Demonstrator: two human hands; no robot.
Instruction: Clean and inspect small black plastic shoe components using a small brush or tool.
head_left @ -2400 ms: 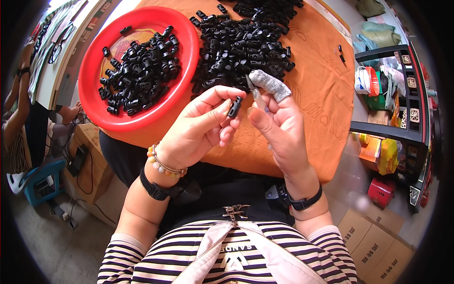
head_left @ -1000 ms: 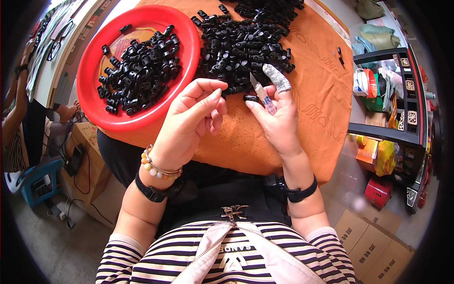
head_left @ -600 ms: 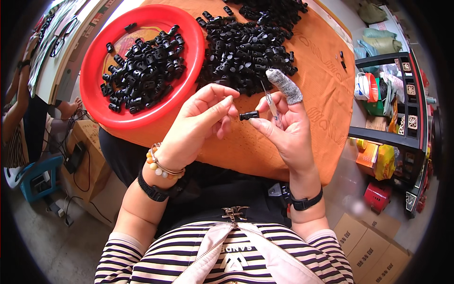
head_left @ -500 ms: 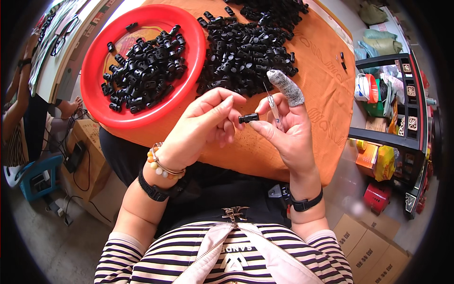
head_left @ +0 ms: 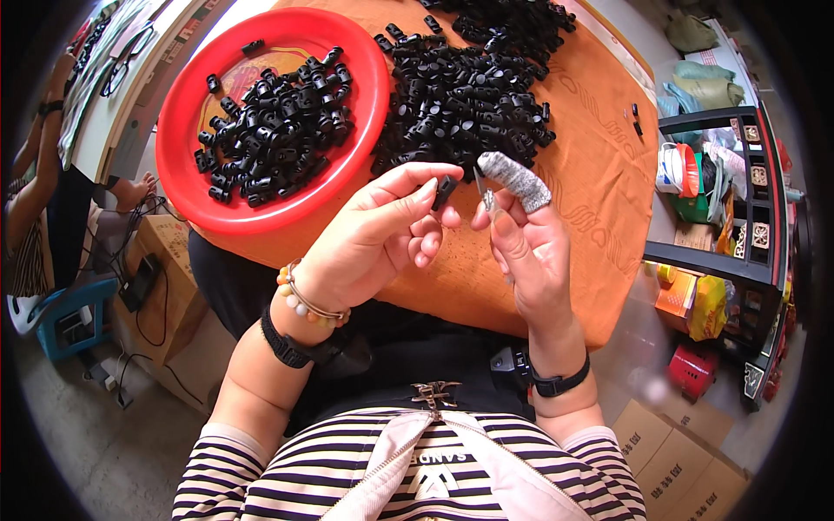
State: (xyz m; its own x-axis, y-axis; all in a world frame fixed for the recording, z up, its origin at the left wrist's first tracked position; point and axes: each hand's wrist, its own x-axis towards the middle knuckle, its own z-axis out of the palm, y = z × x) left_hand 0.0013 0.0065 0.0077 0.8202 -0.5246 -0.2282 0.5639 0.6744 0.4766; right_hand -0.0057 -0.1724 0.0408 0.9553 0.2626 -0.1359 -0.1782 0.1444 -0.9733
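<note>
A small black plastic cord lock point(head_left: 445, 192) is pinched, tilted, between the thumb and index finger of my left hand point(head_left: 378, 217). My right hand point(head_left: 540, 256) is closed around a slim pointed tool point(head_left: 488, 201), its thin metal tip up and most of its handle hidden by the fingers. A grey knitted finger sleeve point(head_left: 519, 181) covers my right index finger. The two hands are a little apart over the table's near part. Beyond them lies a heap of similar black pieces point(head_left: 469, 100); more of them point(head_left: 282, 130) fill a round red tray point(head_left: 176, 184) at the left.
An orange cloth point(head_left: 599, 200) covers the table, with a few loose black bits point(head_left: 637, 120) at its right. A dark shelf unit point(head_left: 712, 260) with bags stands right, above cardboard boxes point(head_left: 682, 451). Another person's arm point(head_left: 39, 165) shows far left, near a blue stool point(head_left: 74, 321).
The cord lock has left my right fingertips and now tilts in my left pinch. My right hand has drawn slightly away, and its thumb has closed up toward the tool.
</note>
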